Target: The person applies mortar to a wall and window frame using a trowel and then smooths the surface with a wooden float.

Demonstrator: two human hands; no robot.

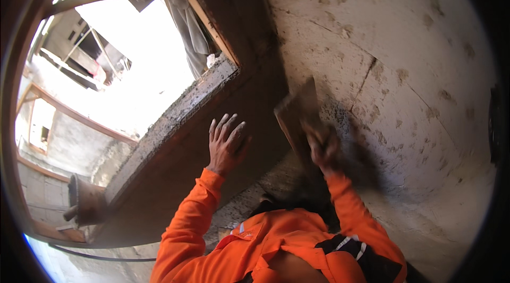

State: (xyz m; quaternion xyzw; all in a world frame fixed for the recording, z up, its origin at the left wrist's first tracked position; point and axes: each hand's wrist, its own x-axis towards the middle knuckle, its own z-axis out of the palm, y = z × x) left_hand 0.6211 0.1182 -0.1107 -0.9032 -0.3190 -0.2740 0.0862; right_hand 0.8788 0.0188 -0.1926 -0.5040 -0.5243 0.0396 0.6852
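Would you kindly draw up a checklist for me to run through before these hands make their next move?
1. Right hand gripping the flat, rectangular, brownish float: ok, closed around its handle, though blurred.
2. Left hand free: ok, fingers spread, nothing visible in it.
3. Float touching the pale, dark-spotted wall: cannot tell.
4. Round, dull grey-brown container clear of both hands: ok, well apart at lower left.
5. Container's contents: cannot tell, inside hidden.

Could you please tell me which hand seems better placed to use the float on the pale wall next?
Probably the right: the right hand grips the float in front of the pale wall. The left hand is farther from that wall, raised and open, apparently holding nothing.
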